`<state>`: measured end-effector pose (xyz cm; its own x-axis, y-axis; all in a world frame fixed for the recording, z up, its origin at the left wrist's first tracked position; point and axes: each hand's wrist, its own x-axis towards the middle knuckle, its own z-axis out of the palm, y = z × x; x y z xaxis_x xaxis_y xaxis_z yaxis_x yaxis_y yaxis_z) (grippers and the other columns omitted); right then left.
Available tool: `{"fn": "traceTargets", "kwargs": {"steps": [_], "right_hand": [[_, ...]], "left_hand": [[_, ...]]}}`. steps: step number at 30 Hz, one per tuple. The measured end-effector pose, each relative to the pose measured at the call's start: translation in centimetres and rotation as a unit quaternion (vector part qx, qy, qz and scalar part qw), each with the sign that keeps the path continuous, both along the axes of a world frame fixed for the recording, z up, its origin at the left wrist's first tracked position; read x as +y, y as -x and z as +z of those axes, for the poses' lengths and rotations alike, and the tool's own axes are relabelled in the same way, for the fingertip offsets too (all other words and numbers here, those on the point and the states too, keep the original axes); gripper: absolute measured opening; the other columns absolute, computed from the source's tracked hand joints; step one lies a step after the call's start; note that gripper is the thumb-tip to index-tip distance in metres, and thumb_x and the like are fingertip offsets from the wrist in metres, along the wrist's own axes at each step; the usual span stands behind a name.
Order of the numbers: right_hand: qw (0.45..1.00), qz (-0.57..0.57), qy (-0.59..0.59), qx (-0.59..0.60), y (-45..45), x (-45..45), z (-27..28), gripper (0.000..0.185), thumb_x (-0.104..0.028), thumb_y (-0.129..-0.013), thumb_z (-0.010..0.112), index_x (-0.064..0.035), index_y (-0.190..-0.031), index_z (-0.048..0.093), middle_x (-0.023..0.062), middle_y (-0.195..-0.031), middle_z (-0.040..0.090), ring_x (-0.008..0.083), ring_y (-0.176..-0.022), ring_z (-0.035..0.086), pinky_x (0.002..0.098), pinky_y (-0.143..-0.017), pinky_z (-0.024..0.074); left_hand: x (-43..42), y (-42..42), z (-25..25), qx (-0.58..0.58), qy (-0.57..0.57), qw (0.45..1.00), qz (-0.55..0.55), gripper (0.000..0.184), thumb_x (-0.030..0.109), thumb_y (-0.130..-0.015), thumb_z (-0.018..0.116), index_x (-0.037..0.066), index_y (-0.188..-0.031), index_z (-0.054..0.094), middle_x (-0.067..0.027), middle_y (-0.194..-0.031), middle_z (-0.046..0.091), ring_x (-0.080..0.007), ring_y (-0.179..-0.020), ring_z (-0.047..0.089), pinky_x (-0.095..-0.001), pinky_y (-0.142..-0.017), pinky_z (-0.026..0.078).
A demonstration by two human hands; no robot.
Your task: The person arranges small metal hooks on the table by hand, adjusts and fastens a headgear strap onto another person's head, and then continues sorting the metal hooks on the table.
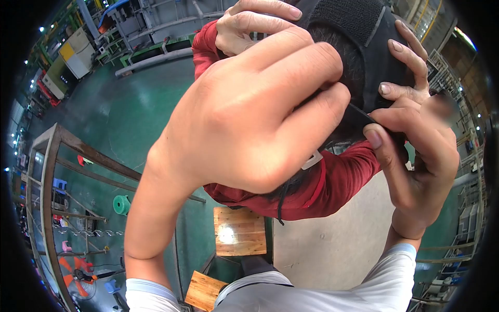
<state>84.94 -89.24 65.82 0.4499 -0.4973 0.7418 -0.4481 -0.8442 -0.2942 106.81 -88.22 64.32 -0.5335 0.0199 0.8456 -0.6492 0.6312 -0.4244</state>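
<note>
Another person in a red garment (338, 182) is right in front of me, with a black headband (338, 15) around the head. My left hand (254, 109) is closed, fingers curled at the head; they cover what lies inside them. A thin black strap (358, 115) runs from beside those fingers to my right hand (421, 156), which pinches its end between thumb and forefinger. The other person's hands rest on the headband: one hand (234, 31) at the upper left, the other hand (410, 65) at the right.
Two wooden stool tops (240, 231) show below, beside a pale tabletop (327, 255). A metal frame (52, 171) stands at the left, with an orange-bladed fan (78, 275) and a green roll (121, 205) nearby. Machinery and pipes line the back.
</note>
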Motion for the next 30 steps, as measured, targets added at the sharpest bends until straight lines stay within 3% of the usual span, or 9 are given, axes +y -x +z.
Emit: {"fn": "traceTargets", "kwargs": {"steps": [1, 4, 7, 11, 16, 19, 23, 27, 30], "right_hand": [[1.0, -0.004, 0.009, 0.01, -0.2, 0.1, 0.1, 0.016, -0.004, -0.076, 0.08, 0.005, -0.08, 0.068, 0.0117, -0.075, 0.065, 0.028, -0.088, 0.067, 0.0405, -0.093, 0.0477], [0.963, 0.08, 0.195, 0.167, 0.0, -1.8, 2.2, 0.018, -0.005, -0.076, 0.081, 0.0048, -0.077, 0.066, 0.0117, -0.074, 0.064, 0.0333, -0.1, 0.067, 0.0507, -0.106, 0.0425], [0.955, 0.102, 0.21, 0.185, -0.5, -2.4, 2.8, 0.02, -0.007, -0.077, 0.08, 0.0048, -0.075, 0.064, 0.0119, -0.071, 0.064, 0.0367, -0.105, 0.067, 0.0584, -0.112, 0.0374], [0.95, 0.13, 0.21, 0.193, -0.9, -2.5, 3.6, 0.021, -0.01, -0.077, 0.079, 0.0048, -0.074, 0.064, 0.0127, -0.07, 0.063, 0.0386, -0.105, 0.067, 0.0615, -0.113, 0.0354], [0.95, 0.135, 0.185, 0.212, -0.3, -2.9, 4.1, 0.023, -0.011, -0.076, 0.08, 0.0049, -0.074, 0.063, 0.0122, -0.07, 0.063, 0.0376, -0.095, 0.067, 0.061, -0.114, 0.0347], [0.953, 0.127, 0.176, 0.21, -0.6, -2.8, 4.1, 0.024, -0.013, -0.076, 0.08, 0.0044, -0.075, 0.063, 0.0107, -0.065, 0.059, 0.0297, -0.077, 0.063, 0.0595, -0.116, 0.034], [0.965, 0.113, 0.135, 0.193, 0.1, -3.4, 3.7, 0.029, -0.017, -0.078, 0.081, 0.0039, -0.075, 0.062, 0.0079, -0.06, 0.052, 0.0171, -0.058, 0.05, 0.0557, -0.116, 0.0364], [0.987, 0.041, 0.11, 0.113, 0.5, -2.8, 1.5, 0.031, -0.019, -0.08, 0.08, 0.0051, -0.076, 0.061, 0.0084, -0.062, 0.054, 0.0197, -0.065, 0.058, 0.0538, -0.115, 0.038], [0.976, 0.095, 0.116, 0.158, 1.0, -3.7, 2.6, 0.032, -0.02, -0.081, 0.08, 0.0061, -0.078, 0.062, 0.0092, -0.063, 0.056, 0.0216, -0.069, 0.062, 0.0525, -0.114, 0.0389]], "left_hand": [[0.0, -0.2, 0.3, -0.012, 0.003, 1.0, -0.002, 0.033, 0.0, -0.057, 0.084, -0.005, -0.088, 0.073, -0.0146, -0.084, 0.061, -0.0265, -0.075, 0.061, -0.042, -0.082, 0.052], [-0.4, -0.6, 0.8, -0.043, 0.007, 0.999, -0.01, 0.031, 0.001, -0.057, 0.083, -0.006, -0.086, 0.072, -0.0149, -0.082, 0.062, -0.0266, -0.074, 0.061, -0.0423, -0.081, 0.052], [-0.8, -0.9, 1.3, -0.068, 0.012, 0.997, -0.023, 0.03, 0.001, -0.057, 0.083, -0.006, -0.084, 0.072, -0.0153, -0.08, 0.062, -0.0267, -0.072, 0.061, -0.0426, -0.08, 0.052], [-1.0, -1.3, 2.2, -0.082, -0.023, 0.994, -0.065, 0.026, 0.001, -0.059, 0.081, -0.005, -0.081, 0.071, -0.0154, -0.078, 0.062, -0.0266, -0.07, 0.061, -0.0397, -0.072, 0.05], [-1.8, -1.3, 2.6, -0.108, -0.036, 0.991, -0.072, 0.025, 0.002, -0.059, 0.081, -0.004, -0.081, 0.07, -0.0145, -0.079, 0.061, -0.0266, -0.071, 0.061, -0.0397, -0.073, 0.049], [-2.0, -1.9, 2.5, -0.114, -0.034, 0.991, -0.065, 0.025, 0.002, -0.059, 0.08, -0.003, -0.081, 0.069, -0.014, -0.079, 0.061, -0.0266, -0.072, 0.06, -0.0397, -0.074, 0.049], [-2.4, -1.7, 2.1, -0.116, -0.032, 0.991, -0.06, 0.025, 0.003, -0.059, 0.079, -0.002, -0.081, 0.068, -0.0133, -0.08, 0.06, -0.0266, -0.073, 0.06, -0.0397, -0.074, 0.048], [-2.8, -0.9, 1.8, -0.116, -0.032, 0.991, -0.062, 0.025, 0.003, -0.059, 0.079, -0.001, -0.081, 0.067, -0.0126, -0.08, 0.06, -0.0266, -0.074, 0.06, -0.0397, -0.075, 0.048], [-3.1, -0.6, 1.8, -0.114, -0.034, 0.991, -0.059, 0.025, 0.004, -0.059, 0.078, -0.001, -0.081, 0.067, -0.0121, -0.081, 0.06, -0.0266, -0.075, 0.06, -0.0397, -0.075, 0.047]]}}
